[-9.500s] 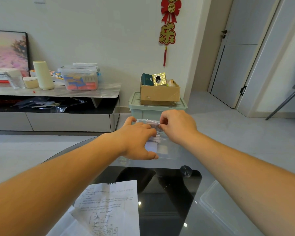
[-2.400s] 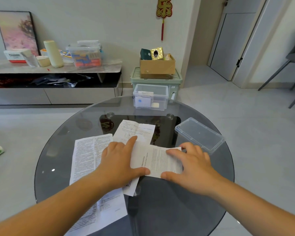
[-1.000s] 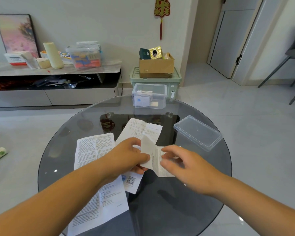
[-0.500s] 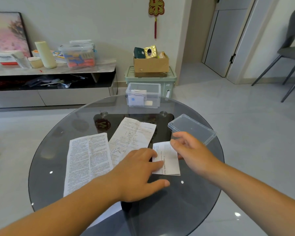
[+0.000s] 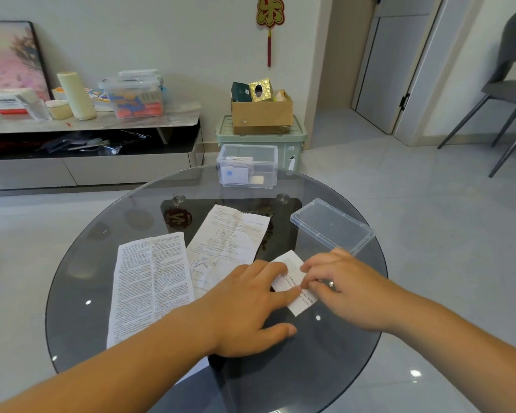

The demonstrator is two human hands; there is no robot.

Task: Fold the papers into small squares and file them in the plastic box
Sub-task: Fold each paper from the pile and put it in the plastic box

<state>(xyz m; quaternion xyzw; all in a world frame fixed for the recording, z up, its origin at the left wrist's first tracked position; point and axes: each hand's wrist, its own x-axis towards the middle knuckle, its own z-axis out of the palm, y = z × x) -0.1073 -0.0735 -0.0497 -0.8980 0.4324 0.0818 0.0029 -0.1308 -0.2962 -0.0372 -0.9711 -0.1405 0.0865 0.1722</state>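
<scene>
Small white folded paper [image 5: 288, 265]: 3 o'clock on round glass table [image 5: 81, 257].
Left hand [image 5: 245, 308]: flat, pinning it.
Right hand [image 5: 340, 290]: pinching its edge.
Advice: square edges, then crease.
Clear plastic box [image 5: 248, 165]: 12 o'clock.

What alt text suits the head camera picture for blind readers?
A left hand presses and a right hand pinches a folded paper on a glass table. Two printed sheets lie to its left; a plastic box stands beyond.
</scene>
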